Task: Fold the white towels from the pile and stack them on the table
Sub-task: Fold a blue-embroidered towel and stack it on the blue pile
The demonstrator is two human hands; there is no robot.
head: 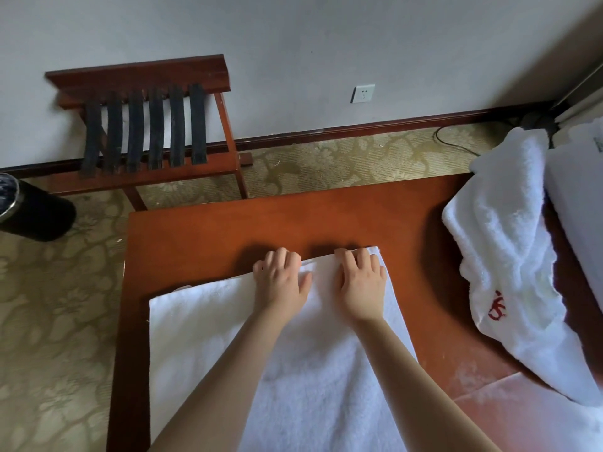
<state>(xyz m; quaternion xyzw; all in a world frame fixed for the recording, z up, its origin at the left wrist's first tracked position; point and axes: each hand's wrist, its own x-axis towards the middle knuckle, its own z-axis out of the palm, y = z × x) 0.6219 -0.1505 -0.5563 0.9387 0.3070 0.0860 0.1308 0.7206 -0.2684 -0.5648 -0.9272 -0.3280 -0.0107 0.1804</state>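
Head camera looks down on your two bare arms reaching over a white terry towel [202,321] spread on the reddish-brown wooden table [326,216]. The towel's near part runs out of the bottom of the picture, and your forearms cover much of its middle.

Your left hand [280,278] and right hand [362,282] lie palm down, side by side, on the towel's far edge towards its far right corner. The thumbs rest flat on the cloth. The fingers bend over the edge and their tips are hidden, so you cannot tell whether they grip the cloth or only press on it.

A heap of loose white towels [502,256] lies at the right edge of the table, apart from your hands. It bears a red stitched mark [497,309] too crumpled to read, and its right side is cut off by the frame.

On the far left, against the wall, stands a dark wooden luggage rack with black straps [146,125]. A round black bin [36,210] on the patterned carpet is half out of view at the left. A white wall socket [363,93] sits low on the far wall, and a thin black cable [453,141] curls on the floor near the far right corner.
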